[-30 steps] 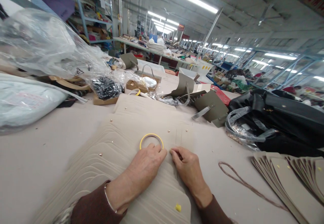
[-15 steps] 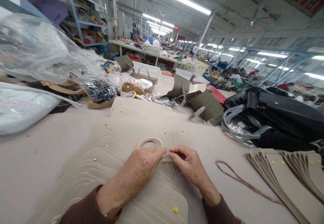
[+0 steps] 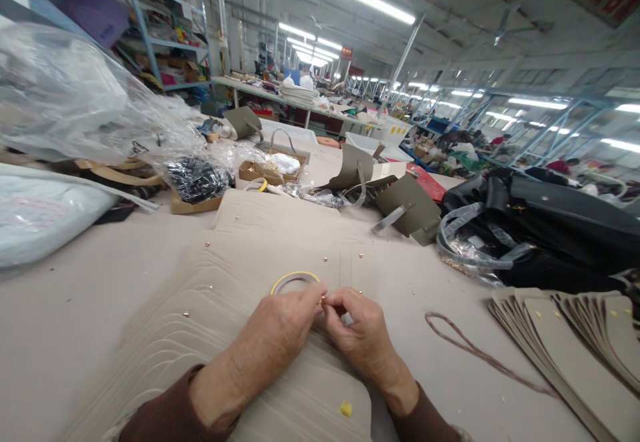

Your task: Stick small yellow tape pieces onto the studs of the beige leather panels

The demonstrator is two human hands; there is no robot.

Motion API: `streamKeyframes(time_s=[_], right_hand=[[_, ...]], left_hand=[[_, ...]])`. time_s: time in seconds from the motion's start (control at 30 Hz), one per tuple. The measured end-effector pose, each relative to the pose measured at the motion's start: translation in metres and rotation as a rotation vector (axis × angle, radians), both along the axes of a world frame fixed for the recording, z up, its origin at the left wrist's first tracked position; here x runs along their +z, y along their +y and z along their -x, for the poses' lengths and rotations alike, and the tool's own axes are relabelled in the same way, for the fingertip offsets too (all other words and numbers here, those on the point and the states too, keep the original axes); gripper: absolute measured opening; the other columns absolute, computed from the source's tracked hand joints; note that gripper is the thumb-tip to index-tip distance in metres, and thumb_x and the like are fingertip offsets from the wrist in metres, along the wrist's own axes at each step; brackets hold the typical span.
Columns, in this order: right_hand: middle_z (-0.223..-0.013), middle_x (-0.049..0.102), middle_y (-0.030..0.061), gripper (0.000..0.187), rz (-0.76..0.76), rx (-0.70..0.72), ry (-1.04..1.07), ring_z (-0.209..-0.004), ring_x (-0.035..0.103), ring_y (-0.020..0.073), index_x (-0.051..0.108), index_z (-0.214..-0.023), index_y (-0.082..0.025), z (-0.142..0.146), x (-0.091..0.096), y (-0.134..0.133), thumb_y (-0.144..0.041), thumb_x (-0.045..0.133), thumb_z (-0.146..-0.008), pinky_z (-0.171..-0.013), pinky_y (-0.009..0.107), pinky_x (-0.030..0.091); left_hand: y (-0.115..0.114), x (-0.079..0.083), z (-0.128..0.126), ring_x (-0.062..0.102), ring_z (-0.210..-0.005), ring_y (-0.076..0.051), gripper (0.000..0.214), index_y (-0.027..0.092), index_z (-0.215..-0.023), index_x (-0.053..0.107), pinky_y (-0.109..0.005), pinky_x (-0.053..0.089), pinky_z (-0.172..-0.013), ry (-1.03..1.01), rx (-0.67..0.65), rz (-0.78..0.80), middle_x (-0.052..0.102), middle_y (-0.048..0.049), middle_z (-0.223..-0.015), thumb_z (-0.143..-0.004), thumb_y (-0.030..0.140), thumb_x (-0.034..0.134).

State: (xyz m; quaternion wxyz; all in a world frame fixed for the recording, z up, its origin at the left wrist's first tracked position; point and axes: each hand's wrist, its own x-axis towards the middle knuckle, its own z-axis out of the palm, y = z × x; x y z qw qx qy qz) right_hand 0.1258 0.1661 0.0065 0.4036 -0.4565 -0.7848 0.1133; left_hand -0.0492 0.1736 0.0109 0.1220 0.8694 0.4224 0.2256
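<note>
Over a fanned stack of beige leather panels (image 3: 260, 242), both hands meet fingertip to fingertip. My left hand (image 3: 280, 325) is closed in a pinch. My right hand (image 3: 363, 332) pinches too, its thumb and forefinger touching a tiny gold-coloured metal piece (image 3: 321, 300) between the hands; its exact kind is too small to make out. A grey strap loop with a yellow edge (image 3: 295, 277) arches up behind my left fingers, and its ends are hidden. Small gold studs (image 3: 207, 244) dot the panels. A yellow tab (image 3: 346, 409) shows on the nearest panel.
A brown cord loop (image 3: 465, 345) lies right of the stack, beside fanned beige strips (image 3: 565, 342). Black bags (image 3: 550, 222) lie at the right. Olive panels (image 3: 410, 207), a small cardboard box (image 3: 273, 167) and plastic wrapping (image 3: 90, 102) stand behind and left.
My right hand has moved left, closing the small gap to my left fingertips. A gold-coloured piece now shows between them, and a stud shows where the right hand was.
</note>
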Motion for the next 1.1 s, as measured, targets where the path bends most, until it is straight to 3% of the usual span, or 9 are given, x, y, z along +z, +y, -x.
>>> streamKeyframes(time_s=[0.17, 0.37, 0.47, 0.53, 0.7, 1.1], right_hand=[[-0.064, 0.063, 0.0014, 0.014, 0.017, -0.071, 0.024, -0.056, 0.057, 0.0131, 0.065, -0.074, -0.017, 0.005, 0.005, -0.002, -0.010, 0.053, -0.077, -0.057, 0.024, 0.045], [-0.052, 0.060, -0.0019, 0.012, 0.512, -0.215, 0.413, -0.043, 0.056, 0.0118, 0.063, -0.069, -0.016, 0.006, 0.008, 0.005, -0.024, 0.059, -0.077, -0.043, 0.021, 0.043], [-0.050, 0.058, -0.0023, 0.017, 0.635, -0.288, 0.490, -0.041, 0.055, 0.0115, 0.062, -0.067, -0.015, -0.004, 0.000, 0.014, -0.030, 0.063, -0.074, -0.040, 0.020, 0.043], [-0.053, 0.061, -0.0008, 0.021, 0.693, -0.256, 0.496, -0.043, 0.056, 0.0111, 0.065, -0.072, -0.013, -0.011, -0.006, 0.018, -0.034, 0.063, -0.076, -0.042, 0.020, 0.044], [-0.059, 0.063, 0.0011, 0.028, 0.725, -0.192, 0.404, -0.045, 0.052, 0.0089, 0.070, -0.081, -0.011, -0.014, -0.009, 0.020, -0.038, 0.062, -0.079, -0.044, 0.019, 0.043], [-0.059, 0.064, 0.0021, 0.024, 0.688, -0.219, 0.280, -0.052, 0.056, 0.0135, 0.071, -0.079, -0.013, -0.013, -0.013, 0.023, -0.034, 0.059, -0.077, -0.050, 0.023, 0.045]], left_hand=[[0.002, 0.007, -0.002, 0.057, -0.063, -0.015, 0.017, 0.021, -0.082, 0.050, -0.026, 0.037, -0.056, -0.056, 0.022, 0.003, 0.059, 0.0016, -0.071, -0.094, 0.014, 0.040], [-0.001, 0.007, -0.006, 0.052, -0.063, -0.015, 0.023, 0.020, -0.078, 0.049, -0.026, 0.035, -0.058, -0.117, -0.025, -0.183, 0.056, 0.0001, -0.069, -0.096, 0.015, 0.035], [-0.001, 0.006, -0.007, 0.054, -0.068, -0.016, 0.022, 0.019, -0.082, 0.051, -0.026, 0.037, -0.060, -0.072, -0.004, -0.184, 0.057, -0.0007, -0.072, -0.096, 0.014, 0.035], [0.003, 0.008, -0.008, 0.055, -0.072, -0.018, 0.019, 0.019, -0.083, 0.052, -0.028, 0.039, -0.063, 0.049, 0.071, -0.118, 0.059, -0.0019, -0.076, -0.095, 0.014, 0.039], [0.012, 0.016, -0.010, 0.054, -0.090, -0.025, 0.015, 0.018, -0.088, 0.056, -0.037, 0.043, -0.077, 0.295, 0.102, 0.042, 0.062, -0.0067, -0.092, -0.090, 0.008, 0.045], [0.010, 0.015, -0.007, 0.052, -0.083, -0.024, 0.019, 0.018, -0.091, 0.053, -0.036, 0.041, -0.073, 0.271, 0.027, 0.096, 0.060, -0.0062, -0.088, -0.087, 0.006, 0.040]])
